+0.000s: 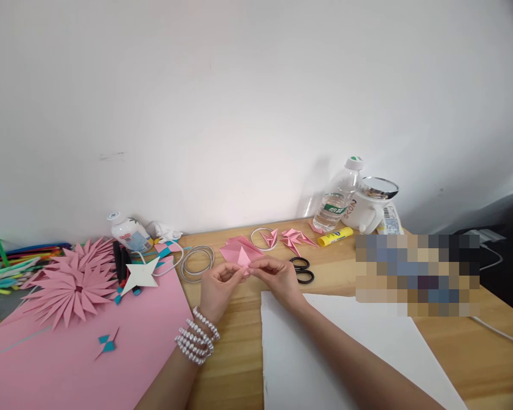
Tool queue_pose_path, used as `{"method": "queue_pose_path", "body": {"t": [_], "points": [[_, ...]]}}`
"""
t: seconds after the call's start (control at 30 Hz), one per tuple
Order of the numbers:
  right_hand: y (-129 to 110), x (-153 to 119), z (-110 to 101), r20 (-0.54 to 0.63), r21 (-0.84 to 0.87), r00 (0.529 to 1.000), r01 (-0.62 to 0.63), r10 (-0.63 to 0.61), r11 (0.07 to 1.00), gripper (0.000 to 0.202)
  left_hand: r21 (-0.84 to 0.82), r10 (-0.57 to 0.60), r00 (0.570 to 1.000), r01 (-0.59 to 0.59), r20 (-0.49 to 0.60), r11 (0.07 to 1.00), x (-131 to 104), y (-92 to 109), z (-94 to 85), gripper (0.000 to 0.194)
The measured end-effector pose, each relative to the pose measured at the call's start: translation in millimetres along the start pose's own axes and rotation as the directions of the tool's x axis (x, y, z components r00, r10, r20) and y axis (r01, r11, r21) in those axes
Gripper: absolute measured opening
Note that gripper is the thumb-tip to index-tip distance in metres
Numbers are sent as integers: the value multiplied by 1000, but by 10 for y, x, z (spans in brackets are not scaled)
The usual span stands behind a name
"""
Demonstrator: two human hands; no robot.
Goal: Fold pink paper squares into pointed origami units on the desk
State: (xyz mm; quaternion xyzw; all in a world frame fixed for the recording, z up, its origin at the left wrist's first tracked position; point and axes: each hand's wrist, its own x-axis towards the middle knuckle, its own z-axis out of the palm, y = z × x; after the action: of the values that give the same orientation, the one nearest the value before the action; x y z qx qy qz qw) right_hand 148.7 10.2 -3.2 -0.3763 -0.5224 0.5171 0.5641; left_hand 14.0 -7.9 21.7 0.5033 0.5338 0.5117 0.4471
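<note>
Between my two hands is a small piece of folded pink paper, its pointed tip standing up above my fingers. My left hand, with pearl bracelets at the wrist, pinches its left side. The fingertips of my right hand are closed on its right side. Just behind lie several flat pink paper sheets. Folded pink paper pieces rest farther right, one of them inside a ring. Black-handled scissors lie beside my right hand.
On the left, large pink paper flowers and a white paper star lie on pink paper. A water bottle, a mug and a glue stick are at the back right. White paper lies under my right forearm.
</note>
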Motion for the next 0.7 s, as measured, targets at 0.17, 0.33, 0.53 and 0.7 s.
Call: {"method": "queue_pose_path", "body": {"t": [0.17, 0.33, 0.53, 0.7], "points": [[36, 5, -11, -2, 5, 1000, -8, 8, 1000, 18, 5, 26, 1000, -26, 6, 1000, -2, -13, 17, 15], [40, -3, 6, 21, 49, 999, -51, 50, 997, 22, 9, 26, 1000, -26, 4, 1000, 1, -35, 26, 15], [60, -3, -8, 67, 16, 997, -36, 35, 999, 21, -90, -21, 999, 19, -29, 996, 3, -42, 38, 23], [110, 4, -36, 57, -20, 998, -34, 35, 999, 23, -101, -37, 999, 39, 15, 994, 13, -38, 36, 27]]}}
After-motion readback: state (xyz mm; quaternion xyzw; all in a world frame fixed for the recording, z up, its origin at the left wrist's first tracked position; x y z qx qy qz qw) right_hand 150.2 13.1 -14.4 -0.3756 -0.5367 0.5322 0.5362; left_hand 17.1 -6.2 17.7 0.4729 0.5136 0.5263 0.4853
